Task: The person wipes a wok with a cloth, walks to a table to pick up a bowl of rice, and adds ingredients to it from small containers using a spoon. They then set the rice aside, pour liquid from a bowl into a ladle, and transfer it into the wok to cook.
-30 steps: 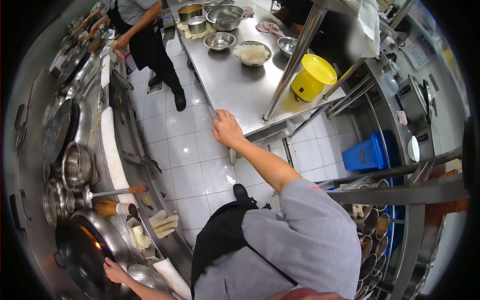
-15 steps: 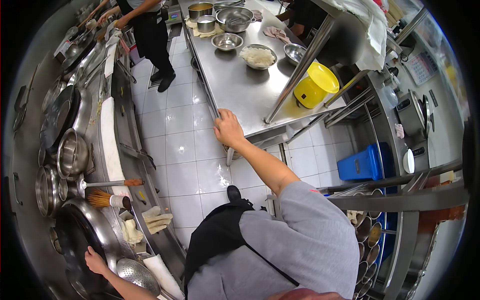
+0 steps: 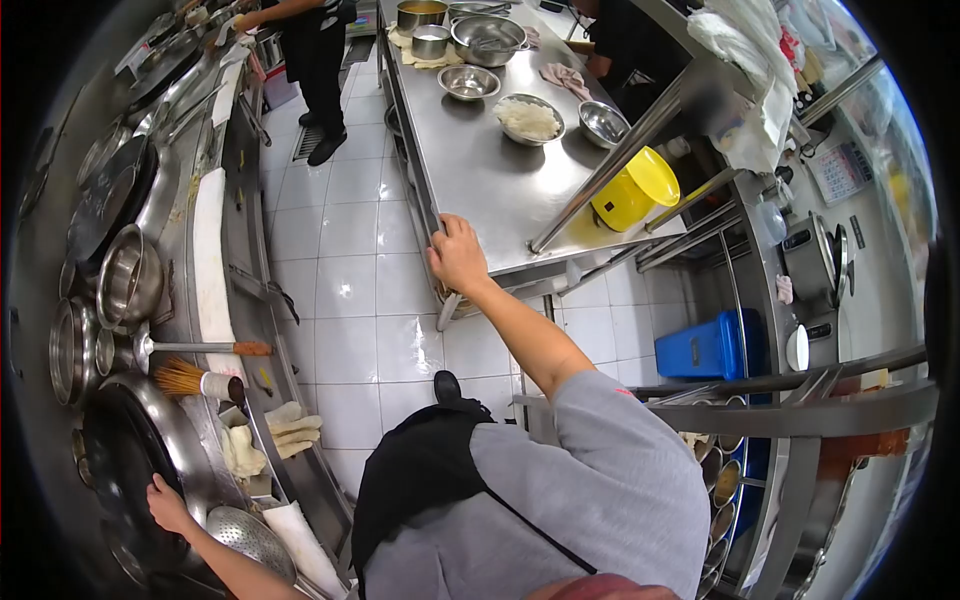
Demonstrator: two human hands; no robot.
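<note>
My left hand (image 3: 170,508) is at the right rim of a large black wok (image 3: 112,450) on the stove at lower left, its fingers curled at the rim. My right hand (image 3: 458,256) is closed over the near left corner of the steel table (image 3: 450,150), arm stretched forward. Close to my left forearm lies a round perforated strainer (image 3: 245,535). Beyond the wok are a bamboo brush (image 3: 190,380) and a ladle (image 3: 200,347) with a wooden handle.
On the table stand a bowl of white rice (image 3: 530,119), metal bowls (image 3: 468,82), pots and a yellow scale (image 3: 635,190). A co-worker (image 3: 315,80) stands in the aisle at the far left. A blue bin (image 3: 700,347) sits right, near a metal rail (image 3: 800,400).
The view has shifted slightly, so the stove moves left and the table a little right. Both hands keep their places at the wok and the table corner.
</note>
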